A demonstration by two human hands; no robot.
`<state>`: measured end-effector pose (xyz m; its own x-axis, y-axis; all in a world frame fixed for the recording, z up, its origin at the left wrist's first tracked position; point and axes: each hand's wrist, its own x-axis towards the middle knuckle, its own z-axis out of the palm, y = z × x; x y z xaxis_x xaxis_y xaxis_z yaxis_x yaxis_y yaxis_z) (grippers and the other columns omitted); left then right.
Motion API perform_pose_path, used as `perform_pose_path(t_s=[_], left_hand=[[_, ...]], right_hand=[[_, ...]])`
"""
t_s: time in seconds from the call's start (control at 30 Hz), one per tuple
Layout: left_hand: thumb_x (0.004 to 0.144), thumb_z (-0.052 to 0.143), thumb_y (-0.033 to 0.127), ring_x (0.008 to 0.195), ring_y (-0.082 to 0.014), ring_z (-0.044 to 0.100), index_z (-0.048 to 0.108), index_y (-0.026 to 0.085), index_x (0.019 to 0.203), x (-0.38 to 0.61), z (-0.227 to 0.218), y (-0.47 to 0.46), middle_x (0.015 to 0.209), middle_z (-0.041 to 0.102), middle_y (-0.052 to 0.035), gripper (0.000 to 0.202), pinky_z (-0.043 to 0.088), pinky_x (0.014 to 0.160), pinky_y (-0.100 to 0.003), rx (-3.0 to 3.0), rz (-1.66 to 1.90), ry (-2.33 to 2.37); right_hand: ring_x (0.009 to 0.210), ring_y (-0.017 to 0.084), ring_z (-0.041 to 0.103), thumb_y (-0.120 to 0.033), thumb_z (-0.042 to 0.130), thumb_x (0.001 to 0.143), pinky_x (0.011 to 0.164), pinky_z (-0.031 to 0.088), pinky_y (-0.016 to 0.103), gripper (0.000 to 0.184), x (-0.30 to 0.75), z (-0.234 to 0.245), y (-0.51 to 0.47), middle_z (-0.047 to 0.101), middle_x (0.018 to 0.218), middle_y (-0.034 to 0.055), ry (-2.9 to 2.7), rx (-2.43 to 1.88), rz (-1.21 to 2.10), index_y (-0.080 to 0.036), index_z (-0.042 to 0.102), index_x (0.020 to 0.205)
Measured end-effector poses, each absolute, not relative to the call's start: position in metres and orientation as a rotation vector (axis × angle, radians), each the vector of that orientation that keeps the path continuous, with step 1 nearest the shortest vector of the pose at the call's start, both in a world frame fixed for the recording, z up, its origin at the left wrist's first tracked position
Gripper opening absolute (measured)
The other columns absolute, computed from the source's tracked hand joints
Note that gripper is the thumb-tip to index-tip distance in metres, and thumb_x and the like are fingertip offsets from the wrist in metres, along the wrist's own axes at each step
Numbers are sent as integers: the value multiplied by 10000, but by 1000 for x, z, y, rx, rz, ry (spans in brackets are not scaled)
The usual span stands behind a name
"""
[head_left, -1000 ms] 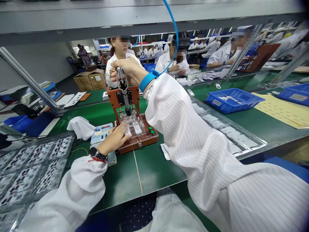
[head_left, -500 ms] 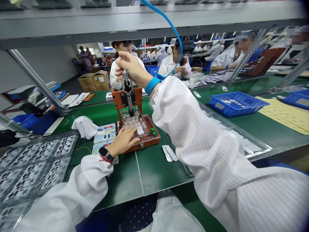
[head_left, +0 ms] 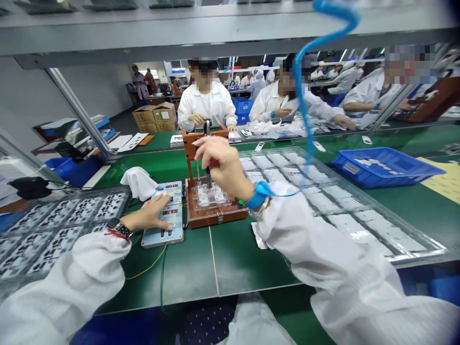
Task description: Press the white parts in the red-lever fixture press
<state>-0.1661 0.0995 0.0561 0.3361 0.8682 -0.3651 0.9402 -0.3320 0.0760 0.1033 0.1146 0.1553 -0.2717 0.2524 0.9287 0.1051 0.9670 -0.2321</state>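
A brown press fixture [head_left: 215,215] with an orange upright and a metal lever handle [head_left: 207,126] stands at the middle of the green bench; a clear plate with white parts [head_left: 210,195] lies on its base. My right hand [head_left: 221,165], blue wrist strap and coiled cord on it, hovers in front of the upright below the handle, fingers curled. What they hold, if anything, is hidden. My left hand [head_left: 151,213] lies flat with stretched fingers on two pale blue meter boxes [head_left: 163,230] with red digits, left of the fixture.
A tray of dark parts [head_left: 53,230] lies at the left and a clear tray of white parts [head_left: 323,191] at the right. A white cloth [head_left: 138,182], a blue bin [head_left: 384,165] and small foil packets [head_left: 258,235] are nearby. Other people work across the bench.
My right hand has come off the lever handle and dropped in front of the upright. My left hand has left the fixture base and moved left onto the meter boxes.
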Motion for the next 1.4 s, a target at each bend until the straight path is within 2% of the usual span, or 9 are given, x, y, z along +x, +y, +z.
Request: perform_pose_path(t_s=[0.2,0.37,0.43,0.57,0.73,0.87,1.0,1.23,1.4], left_hand=[[686,582,694,1403,-335,-56,67,86,1480,-165,33,94,1533,35,-166,1125,91,1122,-481,2406,-304,1593],[719,561,686,1407,-336,-14,185,101,1469,-160,42,87,1524,120,-143,1023,85,1116,-498,2540,-397,1626],[733,551,684,1409,-333,19,242,107,1456,-160,42,86,1512,176,-138,975,87,1115,-498,2606,-403,1623],[751,537,683,1404,-332,102,314,143,1435,-162,38,86,1484,273,-128,899,113,1107,-499,2693,-398,1594],[727,559,692,1389,-343,172,381,161,1405,-158,40,86,1451,357,-132,879,169,1091,-493,2727,-367,1576],[654,577,750,1384,-372,165,355,196,1420,-163,44,88,1477,309,-134,971,213,1072,-506,2676,-249,1586],[662,543,770,1399,-356,111,277,197,1452,-180,42,92,1515,206,-134,1011,191,1091,-495,2557,-210,1605],[652,596,705,1402,-352,69,183,147,1473,-192,46,89,1524,145,-163,1075,184,1101,-484,2385,-308,1612],[677,591,684,1397,-359,88,184,182,1474,-186,51,86,1522,162,-154,1027,206,1091,-485,2436,-246,1578]], right_hand=[[1175,205,514,40,350,690,1018,379,452,297,105,148,112,649,969,36,-1920,-303,147,-195,531,697],[1282,207,426,31,353,689,1062,352,452,394,128,162,99,618,1184,49,-2031,-284,306,-184,615,892],[1232,197,484,15,363,715,1048,377,432,391,146,164,92,639,1153,35,-1994,-348,325,-191,627,917],[1044,187,615,-34,409,758,953,463,379,303,192,157,87,694,995,28,-1783,-568,238,-189,651,853],[843,179,660,-107,455,754,804,520,324,237,254,123,110,710,838,34,-1781,-992,233,-165,671,830],[806,192,670,-127,496,737,746,534,302,201,292,80,130,716,821,57,-2009,-1402,586,-147,669,836],[695,210,673,-77,547,655,654,542,295,161,307,41,134,714,720,59,-2076,-1549,692,-144,676,726],[848,237,671,-72,499,709,794,530,352,231,300,6,136,719,893,104,-1997,-1540,626,-132,679,840],[817,227,669,-92,473,737,794,525,356,234,300,-4,139,717,857,92,-1925,-1506,589,-138,666,862]])
